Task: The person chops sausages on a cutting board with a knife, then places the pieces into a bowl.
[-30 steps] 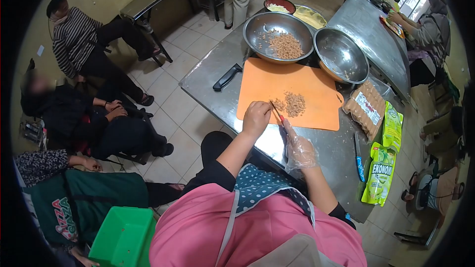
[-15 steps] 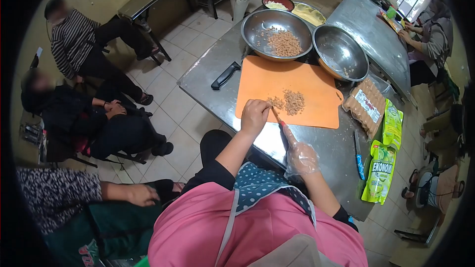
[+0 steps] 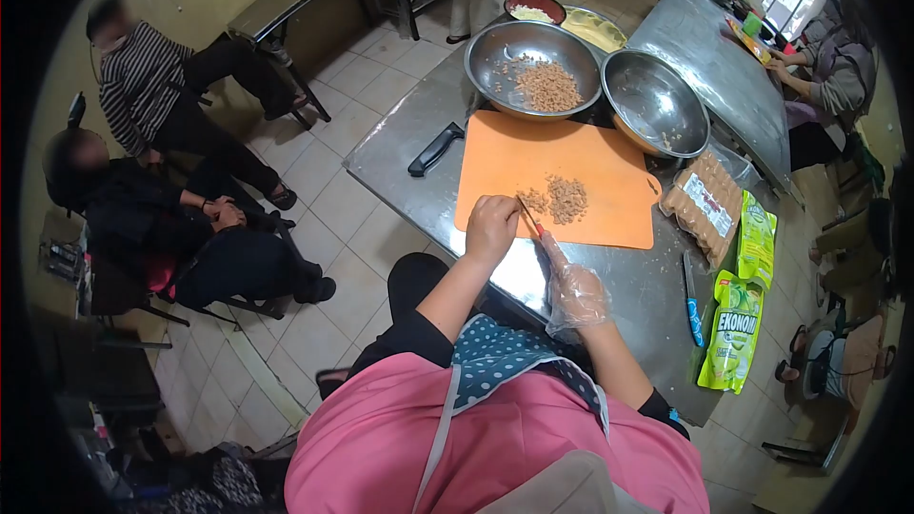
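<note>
My right hand (image 3: 578,293), in a clear plastic glove, grips a small knife (image 3: 540,229) with a red handle, its blade pointing up and left. Bare and curled, my left hand (image 3: 492,228) rests at the lower left of the orange cutting board (image 3: 609,164), its fingertips pressed together beside the blade. What they hold, if anything, is hidden. Just past the blade lies a pile of small brown diced pieces (image 3: 567,200). More such pieces (image 3: 549,86) sit in the large steel bowl (image 3: 486,76) behind the board.
A second steel bowl (image 3: 657,86) stands to the right. Nearby lie packed sausages (image 3: 703,205), green "EKONOMI" pouches (image 3: 731,333) and a blue-handled knife (image 3: 693,309). A black-handled knife (image 3: 436,149) is left of the board. Seated people (image 3: 152,86) are on the left; another person works far right.
My hands stay almost in place, the knife shifting only slightly. The person with the patterned sleeve at lower left has moved mostly out of view. A standing person at the top has shifted.
</note>
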A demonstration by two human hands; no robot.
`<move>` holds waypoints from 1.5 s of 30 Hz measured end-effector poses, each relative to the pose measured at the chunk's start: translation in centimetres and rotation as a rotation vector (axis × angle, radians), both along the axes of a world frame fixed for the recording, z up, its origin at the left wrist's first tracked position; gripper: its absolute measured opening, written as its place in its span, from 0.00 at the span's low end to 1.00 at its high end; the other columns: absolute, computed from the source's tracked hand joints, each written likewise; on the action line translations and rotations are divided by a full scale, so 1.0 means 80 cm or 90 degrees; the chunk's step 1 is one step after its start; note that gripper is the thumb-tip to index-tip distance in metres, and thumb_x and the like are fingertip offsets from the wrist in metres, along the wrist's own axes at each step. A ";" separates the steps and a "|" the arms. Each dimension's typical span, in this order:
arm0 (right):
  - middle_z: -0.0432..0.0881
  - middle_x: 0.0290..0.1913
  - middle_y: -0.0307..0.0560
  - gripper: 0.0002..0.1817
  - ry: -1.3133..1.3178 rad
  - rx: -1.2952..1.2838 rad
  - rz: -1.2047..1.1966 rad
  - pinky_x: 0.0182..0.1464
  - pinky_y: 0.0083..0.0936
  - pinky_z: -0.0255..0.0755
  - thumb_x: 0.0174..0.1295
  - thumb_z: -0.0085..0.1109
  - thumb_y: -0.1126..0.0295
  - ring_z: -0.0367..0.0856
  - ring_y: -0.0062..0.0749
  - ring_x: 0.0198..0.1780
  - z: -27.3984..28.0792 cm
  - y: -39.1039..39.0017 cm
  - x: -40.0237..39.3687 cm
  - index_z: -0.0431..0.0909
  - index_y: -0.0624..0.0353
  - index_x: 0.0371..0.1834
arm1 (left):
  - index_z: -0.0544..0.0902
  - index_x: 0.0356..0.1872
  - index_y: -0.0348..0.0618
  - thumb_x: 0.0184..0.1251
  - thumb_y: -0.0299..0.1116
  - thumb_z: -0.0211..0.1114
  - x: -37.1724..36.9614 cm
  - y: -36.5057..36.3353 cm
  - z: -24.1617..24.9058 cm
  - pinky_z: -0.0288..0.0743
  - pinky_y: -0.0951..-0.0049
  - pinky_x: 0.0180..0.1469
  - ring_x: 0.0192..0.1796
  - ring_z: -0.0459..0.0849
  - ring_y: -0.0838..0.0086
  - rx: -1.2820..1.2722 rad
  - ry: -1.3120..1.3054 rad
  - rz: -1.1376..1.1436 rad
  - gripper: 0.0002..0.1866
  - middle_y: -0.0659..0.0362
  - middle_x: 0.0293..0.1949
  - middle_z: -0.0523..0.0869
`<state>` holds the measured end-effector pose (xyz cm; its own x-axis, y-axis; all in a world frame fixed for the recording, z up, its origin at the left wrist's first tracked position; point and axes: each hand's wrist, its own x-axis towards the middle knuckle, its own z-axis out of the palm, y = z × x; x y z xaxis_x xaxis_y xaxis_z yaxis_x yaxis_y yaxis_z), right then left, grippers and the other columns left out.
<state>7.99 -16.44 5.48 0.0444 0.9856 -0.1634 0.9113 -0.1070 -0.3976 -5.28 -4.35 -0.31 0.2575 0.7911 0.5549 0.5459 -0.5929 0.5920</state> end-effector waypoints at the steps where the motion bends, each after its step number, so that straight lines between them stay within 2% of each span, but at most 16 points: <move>1: 0.78 0.24 0.64 0.32 0.001 0.000 0.001 0.30 0.50 0.68 0.61 0.43 0.71 0.78 0.58 0.27 0.001 0.003 -0.001 0.50 0.34 0.69 | 0.81 0.25 0.39 0.49 0.25 0.62 0.000 0.000 0.000 0.72 0.64 0.39 0.35 0.78 0.59 0.000 0.001 0.001 0.02 0.54 0.27 0.82; 3: 0.79 0.25 0.60 0.39 -0.026 -0.046 0.003 0.31 0.47 0.71 0.53 0.46 0.75 0.80 0.54 0.28 0.007 0.011 -0.005 0.49 0.36 0.70 | 0.80 0.25 0.39 0.49 0.24 0.62 0.000 0.000 -0.001 0.72 0.64 0.40 0.35 0.79 0.59 -0.005 -0.004 0.001 0.02 0.54 0.28 0.82; 4: 0.79 0.25 0.60 0.39 -0.026 -0.047 0.002 0.31 0.47 0.71 0.53 0.46 0.75 0.80 0.54 0.28 0.005 0.015 -0.005 0.49 0.36 0.70 | 0.80 0.25 0.39 0.49 0.24 0.62 0.000 0.000 -0.001 0.72 0.64 0.40 0.35 0.79 0.59 -0.006 -0.004 0.000 0.02 0.54 0.28 0.82; 6: 0.78 0.24 0.64 0.32 0.000 -0.010 0.004 0.30 0.49 0.69 0.59 0.44 0.72 0.79 0.57 0.27 -0.004 0.023 -0.006 0.52 0.37 0.69 | 0.81 0.25 0.39 0.49 0.25 0.62 0.000 0.000 -0.001 0.72 0.65 0.40 0.35 0.79 0.59 -0.009 -0.009 0.003 0.02 0.54 0.28 0.82; 9: 0.78 0.25 0.65 0.31 0.010 -0.023 0.000 0.32 0.49 0.69 0.60 0.44 0.71 0.79 0.57 0.29 -0.015 0.032 -0.007 0.52 0.37 0.69 | 0.81 0.25 0.39 0.49 0.25 0.63 0.000 0.001 -0.001 0.72 0.65 0.39 0.35 0.79 0.59 -0.014 -0.020 0.014 0.02 0.54 0.28 0.82; 15: 0.78 0.28 0.66 0.28 0.041 -0.068 -0.037 0.36 0.49 0.69 0.64 0.40 0.67 0.79 0.59 0.33 0.008 -0.002 -0.002 0.53 0.34 0.68 | 0.82 0.26 0.40 0.49 0.25 0.64 0.001 0.000 0.000 0.73 0.65 0.39 0.35 0.79 0.60 -0.013 -0.020 0.025 0.03 0.54 0.28 0.82; 21: 0.78 0.33 0.67 0.28 0.059 -0.114 -0.075 0.39 0.49 0.69 0.64 0.41 0.69 0.78 0.60 0.38 0.006 -0.028 0.007 0.53 0.32 0.68 | 0.83 0.25 0.40 0.49 0.26 0.64 -0.001 -0.002 0.001 0.73 0.66 0.39 0.34 0.79 0.60 -0.029 -0.033 0.023 0.02 0.55 0.27 0.82; 25: 0.78 0.33 0.67 0.29 0.171 -0.042 -0.073 0.39 0.49 0.68 0.63 0.42 0.70 0.78 0.60 0.38 -0.009 -0.031 0.016 0.53 0.31 0.68 | 0.83 0.25 0.40 0.49 0.25 0.64 -0.003 -0.003 0.000 0.73 0.65 0.39 0.33 0.79 0.60 -0.006 -0.037 0.012 0.02 0.55 0.26 0.82; 27: 0.78 0.31 0.66 0.30 0.096 -0.040 -0.100 0.37 0.49 0.68 0.63 0.43 0.69 0.78 0.60 0.35 -0.001 -0.023 0.008 0.53 0.31 0.68 | 0.82 0.24 0.39 0.48 0.25 0.63 -0.003 -0.002 0.001 0.73 0.65 0.38 0.33 0.79 0.60 0.007 -0.045 0.002 0.02 0.54 0.26 0.81; 33: 0.77 0.27 0.66 0.30 0.042 -0.018 -0.047 0.33 0.49 0.68 0.62 0.43 0.69 0.78 0.60 0.29 -0.008 0.000 -0.002 0.52 0.30 0.68 | 0.79 0.22 0.38 0.47 0.25 0.62 -0.003 -0.001 0.001 0.72 0.63 0.37 0.33 0.79 0.58 -0.009 -0.022 0.006 0.02 0.53 0.25 0.81; 40: 0.78 0.28 0.66 0.30 0.032 -0.053 -0.034 0.34 0.48 0.69 0.62 0.43 0.69 0.78 0.60 0.31 -0.004 0.007 0.002 0.52 0.32 0.68 | 0.80 0.24 0.38 0.48 0.25 0.62 -0.003 0.000 0.001 0.72 0.63 0.37 0.33 0.79 0.58 -0.003 -0.018 0.000 0.02 0.53 0.25 0.81; 43: 0.78 0.31 0.67 0.29 0.112 -0.024 -0.024 0.37 0.47 0.69 0.62 0.43 0.68 0.78 0.61 0.34 -0.022 0.017 0.008 0.53 0.32 0.68 | 0.80 0.24 0.38 0.48 0.25 0.62 -0.003 -0.001 0.001 0.73 0.63 0.38 0.33 0.79 0.58 -0.010 -0.014 -0.002 0.02 0.53 0.26 0.81; 45: 0.78 0.32 0.67 0.34 0.173 0.003 -0.025 0.36 0.44 0.71 0.59 0.45 0.73 0.80 0.57 0.34 -0.024 0.027 0.006 0.50 0.32 0.69 | 0.80 0.24 0.38 0.48 0.25 0.62 -0.003 -0.001 0.002 0.73 0.64 0.38 0.33 0.79 0.58 -0.015 -0.029 0.001 0.03 0.53 0.26 0.81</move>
